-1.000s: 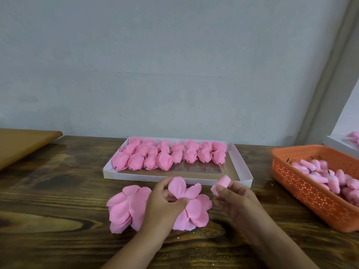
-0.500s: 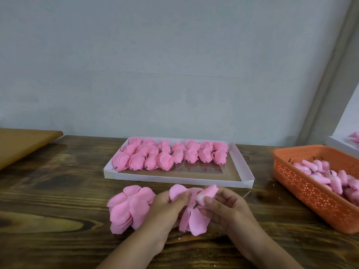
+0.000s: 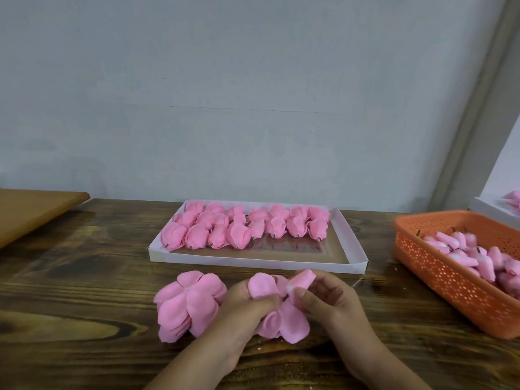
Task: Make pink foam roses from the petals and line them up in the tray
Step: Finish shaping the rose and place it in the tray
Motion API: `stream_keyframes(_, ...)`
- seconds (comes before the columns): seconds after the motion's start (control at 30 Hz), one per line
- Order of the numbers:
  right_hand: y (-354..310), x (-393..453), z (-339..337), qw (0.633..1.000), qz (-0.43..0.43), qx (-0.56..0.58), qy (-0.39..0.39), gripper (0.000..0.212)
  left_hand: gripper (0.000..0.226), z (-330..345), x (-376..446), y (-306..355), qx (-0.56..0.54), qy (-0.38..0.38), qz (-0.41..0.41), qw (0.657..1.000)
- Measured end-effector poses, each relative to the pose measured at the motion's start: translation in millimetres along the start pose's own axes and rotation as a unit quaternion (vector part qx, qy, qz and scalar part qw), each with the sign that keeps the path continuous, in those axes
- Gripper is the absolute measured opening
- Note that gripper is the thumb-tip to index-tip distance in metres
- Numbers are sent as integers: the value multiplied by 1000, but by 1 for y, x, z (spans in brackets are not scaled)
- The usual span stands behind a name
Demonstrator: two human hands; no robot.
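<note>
My left hand (image 3: 245,306) grips a pink petal layer (image 3: 284,323) just above the wooden table, its petals folding up around my fingers. My right hand (image 3: 326,298) pinches a small pink rose bud (image 3: 302,278) on a dark stem and holds it at the middle of that petal layer. A stack of flat pink petal layers (image 3: 188,304) lies on the table just left of my left hand. Behind my hands stands the white tray (image 3: 253,261), with several finished pink roses (image 3: 242,228) lined up in its far half.
An orange perforated basket (image 3: 450,277) full of pink buds on stems stands at the right. A white box corner (image 3: 489,212) sits behind it. A light wooden board (image 3: 31,209) lies at the far left. The wall runs close behind the tray.
My right hand has brought the bud leftward from beside the petal layer to its middle. My left hand has lifted and folded the flat petals up around it.
</note>
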State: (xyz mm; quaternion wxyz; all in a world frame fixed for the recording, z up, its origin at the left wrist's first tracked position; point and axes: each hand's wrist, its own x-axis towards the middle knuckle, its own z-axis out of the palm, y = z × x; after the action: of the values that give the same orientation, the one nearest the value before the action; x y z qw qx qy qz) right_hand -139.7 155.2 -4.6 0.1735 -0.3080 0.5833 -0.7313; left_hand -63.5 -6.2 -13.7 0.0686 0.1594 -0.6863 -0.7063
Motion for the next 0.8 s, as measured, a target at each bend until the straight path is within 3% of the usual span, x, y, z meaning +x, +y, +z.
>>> stream_keyframes(0.1, 2, 0, 1, 999, -18, -37, 9, 23, 42, 3, 1, -2, -9, 27, 7, 1000)
stream_keyframes(0.27, 5, 0, 0, 994, -45, -93, 37, 19, 22, 0, -4, 3, 24, -7, 24, 999)
stream_keyframes(0.47, 9, 1, -1, 987, -60, -148, 21, 34, 64, 2, -5, 4, -6, 13, 6, 1000)
stream_keyframes(0.63, 14, 4, -4, 994, -21, -103, 21, 32, 46, 6, -6, 6, -70, 0, 1, 998)
stream_keyframes(0.8, 9, 3, -3, 993, -49, -105, -27, 30, 28, 7, -5, 4, -79, 4, -17, 997)
